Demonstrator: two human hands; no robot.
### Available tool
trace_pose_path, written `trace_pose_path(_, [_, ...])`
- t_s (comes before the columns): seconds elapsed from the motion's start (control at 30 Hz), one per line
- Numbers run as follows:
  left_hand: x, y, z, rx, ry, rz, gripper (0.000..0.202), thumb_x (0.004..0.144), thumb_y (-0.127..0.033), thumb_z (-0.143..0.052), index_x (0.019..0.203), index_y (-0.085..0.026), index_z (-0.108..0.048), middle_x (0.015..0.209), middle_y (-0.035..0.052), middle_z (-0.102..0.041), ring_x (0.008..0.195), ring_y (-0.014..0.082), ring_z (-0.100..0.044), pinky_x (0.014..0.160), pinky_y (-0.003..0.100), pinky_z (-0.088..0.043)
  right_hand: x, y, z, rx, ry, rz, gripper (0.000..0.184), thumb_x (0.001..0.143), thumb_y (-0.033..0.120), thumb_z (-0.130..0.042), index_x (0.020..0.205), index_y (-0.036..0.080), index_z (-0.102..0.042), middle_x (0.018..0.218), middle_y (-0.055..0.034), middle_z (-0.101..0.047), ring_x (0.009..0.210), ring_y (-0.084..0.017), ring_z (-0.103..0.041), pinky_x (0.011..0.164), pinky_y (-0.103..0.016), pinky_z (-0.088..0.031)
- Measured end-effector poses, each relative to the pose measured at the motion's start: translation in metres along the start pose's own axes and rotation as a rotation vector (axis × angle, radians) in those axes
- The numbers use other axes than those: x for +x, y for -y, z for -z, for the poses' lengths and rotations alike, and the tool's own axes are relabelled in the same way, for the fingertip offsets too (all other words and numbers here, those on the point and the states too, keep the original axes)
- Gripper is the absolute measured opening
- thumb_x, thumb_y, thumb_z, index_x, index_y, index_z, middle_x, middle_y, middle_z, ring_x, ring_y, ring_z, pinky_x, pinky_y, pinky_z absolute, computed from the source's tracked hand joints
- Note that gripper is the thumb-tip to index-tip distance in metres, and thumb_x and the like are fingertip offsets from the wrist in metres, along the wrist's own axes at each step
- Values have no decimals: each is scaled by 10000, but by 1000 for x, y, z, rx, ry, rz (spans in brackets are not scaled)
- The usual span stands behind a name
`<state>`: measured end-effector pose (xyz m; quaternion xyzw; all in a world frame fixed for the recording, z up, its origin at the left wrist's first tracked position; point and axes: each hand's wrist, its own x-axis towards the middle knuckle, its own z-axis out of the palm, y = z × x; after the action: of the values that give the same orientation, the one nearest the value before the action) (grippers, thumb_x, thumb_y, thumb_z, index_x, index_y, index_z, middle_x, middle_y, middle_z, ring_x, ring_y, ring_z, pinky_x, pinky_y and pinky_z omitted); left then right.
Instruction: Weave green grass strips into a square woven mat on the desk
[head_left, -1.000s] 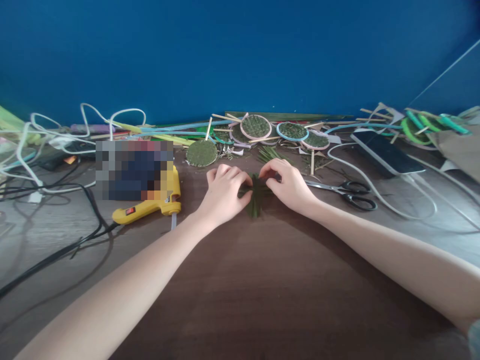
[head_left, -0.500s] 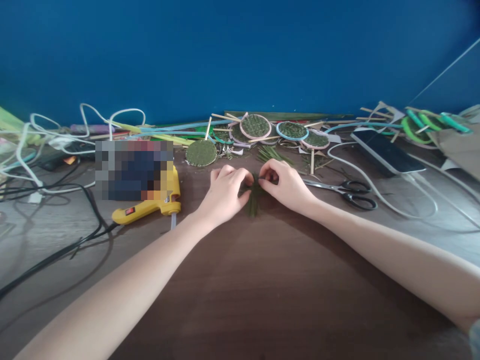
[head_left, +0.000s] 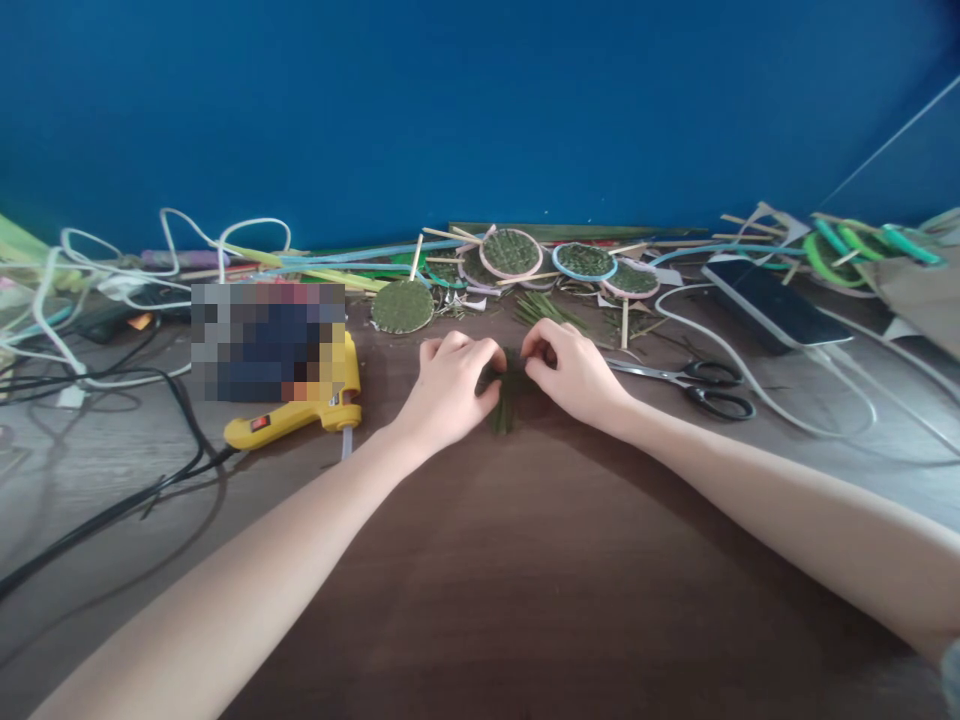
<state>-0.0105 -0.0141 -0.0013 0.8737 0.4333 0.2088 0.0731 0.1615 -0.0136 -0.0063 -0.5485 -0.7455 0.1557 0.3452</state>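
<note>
A small bundle of green leaf strips (head_left: 505, 408) lies on the brown table between my hands, its loose ends pointing toward me. My left hand (head_left: 456, 390) is closed on the left side of these strips, thumb and fingertips pressed against them. On the other side, my right hand (head_left: 576, 372) is curled in a pinch at the far end of the strips. A thin dark strip seems to run to its fingertips, though what they grip is partly hidden. More cut green strips (head_left: 547, 308) lie just behind my right hand.
A yellow glue gun (head_left: 285, 422) with a black cord lies left, beside a blurred-out patch. Scissors (head_left: 686, 378) and a phone (head_left: 776, 300) with white cables are right. Round woven green discs on sticks (head_left: 510, 254) line the blue wall (head_left: 480, 110); one disc (head_left: 403, 305) lies nearer.
My right hand has shifted very slightly to the right, away from the strips. My left hand stays in place, and the other things have not moved.
</note>
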Motion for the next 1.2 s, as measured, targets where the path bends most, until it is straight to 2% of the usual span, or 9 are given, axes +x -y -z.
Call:
trace_pose_path(0.23, [0,-1,0,-13,2,18,108,776,-167,-537,882,-191,-531,905,18,-621,946,200,-498,851,364,-296,1,-4,1,255,-13,-47,85,688,130,-501,742,196,-499,687,9,-555,645,-135,-520,614,-283,-391])
trace_pose_path(0.37, [0,-2,2,-17,9,23,89,785,-184,-537,873,-194,-546,873,16,-619,941,199,-505,848,363,-285,0,-2,1,316,-47,7,49,734,189,-533,775,192,-506,725,2,-581,670,-136,-541,620,-287,-395])
trace_pose_path(0.47, [1,-2,3,-22,18,21,80,809,-253,-541,868,-200,-557,843,8,-625,930,200,-500,846,369,-274,-2,1,3,305,-37,71,26,764,203,-530,785,193,-518,738,-1,-591,688,-138,-551,643,-292,-408])
trace_pose_path(0.6, [1,-1,2,-31,26,24,147,854,-324,-497,856,-193,-562,837,3,-627,907,192,-488,840,365,-261,-5,3,4,208,-37,229,45,784,182,-520,819,206,-536,813,-13,-613,792,-156,-564,740,-317,-421])
trace_pose_path(0.87, [0,3,-1,-18,22,-11,172,883,-338,-466,886,-195,-561,849,-6,-626,930,184,-474,827,349,-238,-8,4,6,55,-16,426,95,813,179,-491,879,224,-543,884,-34,-621,892,-189,-546,826,-378,-406])
trace_pose_path(1.0, [0,4,-1,-19,18,-21,178,895,-336,-446,895,-199,-560,837,-5,-629,918,186,-471,813,342,-239,-9,4,7,147,49,436,139,807,153,-480,912,223,-538,896,-35,-619,885,-178,-557,807,-350,-438])
trace_pose_path(1.2, [0,5,-1,-35,1,-20,184,897,-342,-446,883,-214,-578,815,-14,-628,879,181,-467,804,343,-241,-8,-1,5,302,91,368,256,800,93,-447,1010,218,-521,911,-27,-620,903,-157,-580,812,-324,-451])
